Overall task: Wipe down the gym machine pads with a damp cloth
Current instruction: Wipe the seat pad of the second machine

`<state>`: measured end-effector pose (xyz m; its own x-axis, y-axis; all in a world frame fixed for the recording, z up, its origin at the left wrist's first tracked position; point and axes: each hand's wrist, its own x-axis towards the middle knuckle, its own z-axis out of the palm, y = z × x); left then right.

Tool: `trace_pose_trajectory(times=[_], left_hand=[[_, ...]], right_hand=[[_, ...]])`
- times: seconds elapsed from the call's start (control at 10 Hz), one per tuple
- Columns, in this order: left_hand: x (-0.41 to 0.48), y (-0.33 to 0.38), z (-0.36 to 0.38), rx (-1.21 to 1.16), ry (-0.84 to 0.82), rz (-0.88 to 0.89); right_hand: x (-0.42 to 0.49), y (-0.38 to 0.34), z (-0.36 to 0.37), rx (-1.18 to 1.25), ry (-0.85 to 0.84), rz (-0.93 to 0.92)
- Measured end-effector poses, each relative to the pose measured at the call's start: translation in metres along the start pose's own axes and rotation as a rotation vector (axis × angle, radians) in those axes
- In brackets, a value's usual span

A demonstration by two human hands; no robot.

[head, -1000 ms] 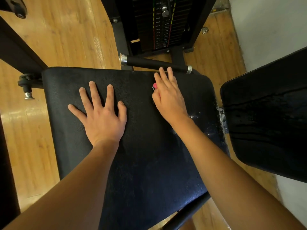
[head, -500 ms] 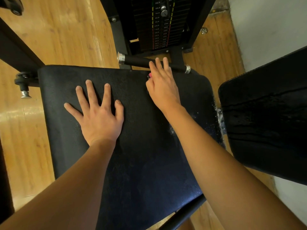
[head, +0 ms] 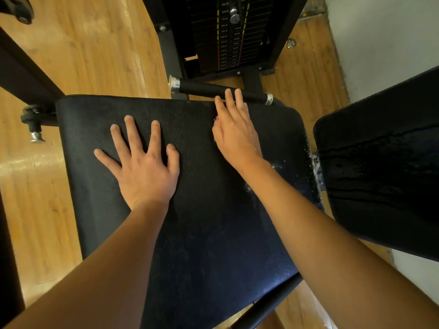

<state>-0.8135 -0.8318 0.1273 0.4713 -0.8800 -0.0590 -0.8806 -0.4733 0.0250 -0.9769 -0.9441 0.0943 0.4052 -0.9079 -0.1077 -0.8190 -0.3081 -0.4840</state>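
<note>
Black pad [head: 213,233] scuffed, white specks nr right edge, left hand [head: 145,167] flat & splayed, right hand [head: 235,134] flat, pressing cloth [head: 215,119], only pink sliver showing, thumb hidden

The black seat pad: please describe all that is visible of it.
The seat pad is a broad black cushion with rounded corners, covered in grained, leather-like material. White specks mark its right side. The left hand lies flat on it, fingers spread; the right hand presses near its far edge, a pink scrap showing beneath.
</note>
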Motion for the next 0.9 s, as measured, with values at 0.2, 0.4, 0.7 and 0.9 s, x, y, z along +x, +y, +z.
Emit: trace_pose_trajectory(times=[0.2, 0.4, 0.7, 0.9], left_hand=[[0.0, 0.001, -0.002, -0.01, -0.005, -0.002], [0.001, -0.004, -0.001, -0.017, 0.008, 0.002], [-0.001, 0.0, 0.002, -0.015, 0.012, 0.004], [-0.002, 0.0, 0.001, -0.011, 0.006, 0.004]], right_hand=[[-0.015, 0.0, 0.002, 0.032, 0.02, 0.05], [-0.064, -0.006, 0.008, 0.046, 0.024, 0.068], [-0.021, -0.002, 0.005, 0.018, 0.018, 0.031], [-0.035, 0.002, 0.007, 0.026, -0.01, 0.019]])
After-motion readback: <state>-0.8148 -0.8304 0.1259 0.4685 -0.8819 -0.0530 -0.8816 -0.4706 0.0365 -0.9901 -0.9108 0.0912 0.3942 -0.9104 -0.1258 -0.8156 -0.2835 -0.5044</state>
